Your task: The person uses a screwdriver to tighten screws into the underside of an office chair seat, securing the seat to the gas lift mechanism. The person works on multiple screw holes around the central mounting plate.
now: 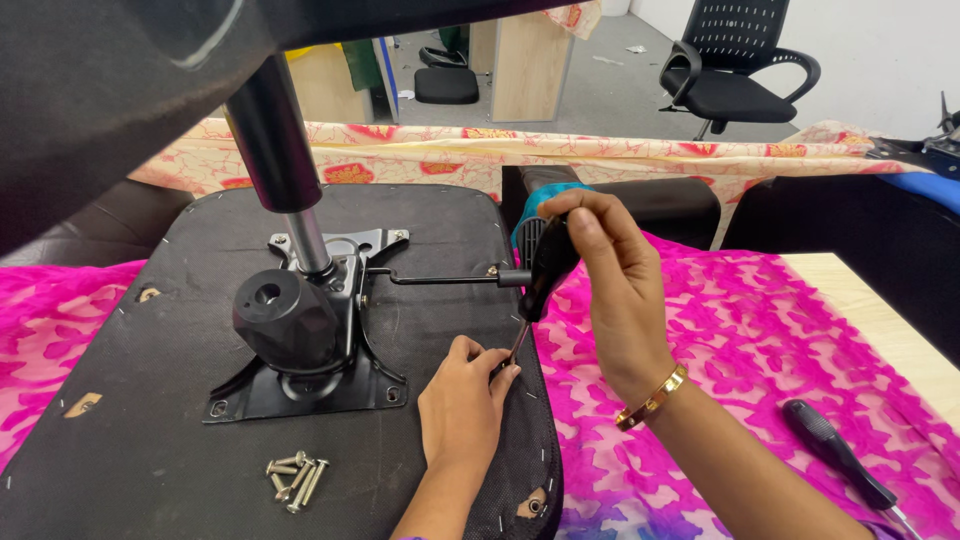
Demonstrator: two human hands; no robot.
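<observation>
Left hand [462, 402] lowest in frame, fingertips pinched at screwdriver [540, 275] tip on upturned seat base [120, 420] edge. Right hand [605, 270] closed round its handle above; shaft slants down-left, near upright. Loose screws [296, 478] lie left of left hand, beside mechanism plate [310, 385]

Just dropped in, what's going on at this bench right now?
A person works on an upturned chair seat lying on pink cloth. The right hand holds a screwdriver by its handle, tip down at the seat's right edge, where the left hand steadies it. Loose screws lie below the metal base plate.
</observation>
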